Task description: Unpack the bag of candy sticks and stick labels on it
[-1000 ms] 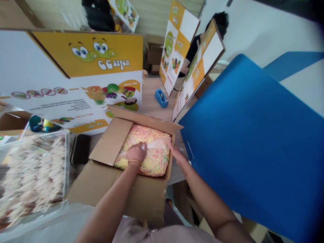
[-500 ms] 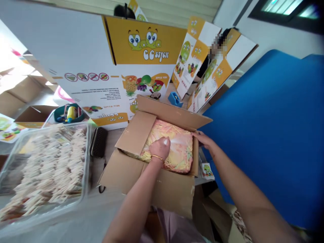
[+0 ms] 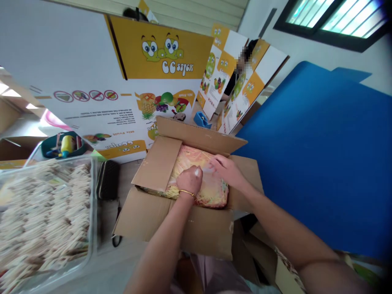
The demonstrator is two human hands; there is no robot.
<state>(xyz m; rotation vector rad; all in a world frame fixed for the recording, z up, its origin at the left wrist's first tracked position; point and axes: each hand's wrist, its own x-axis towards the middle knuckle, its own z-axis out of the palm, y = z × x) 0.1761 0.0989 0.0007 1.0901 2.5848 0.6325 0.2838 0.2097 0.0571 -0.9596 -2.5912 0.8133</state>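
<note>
In the middle of the head view, an opened brown cardboard box holds a clear plastic bag filled with thin yellow and pink strips. My left hand, with a gold bracelet at the wrist, is closed in a fist on the gathered plastic at the bag's top. A small white bit shows at its thumb. Over the bag's right part is my right hand, its fingers loosely bent and apart, at or just above the plastic. Its grip on the plastic, if any, is not visible.
At left stands a clear plastic bin full of paper packets, beside a black purse. Printed cartons rise behind the box. A blue tape dispenser, a blue panel and a partly hidden person are farther right.
My right hand has left the box's right edge and come over the bag; the right flap now lies folded outward. My left hand keeps its fist on the bag. The view has shifted right.
</note>
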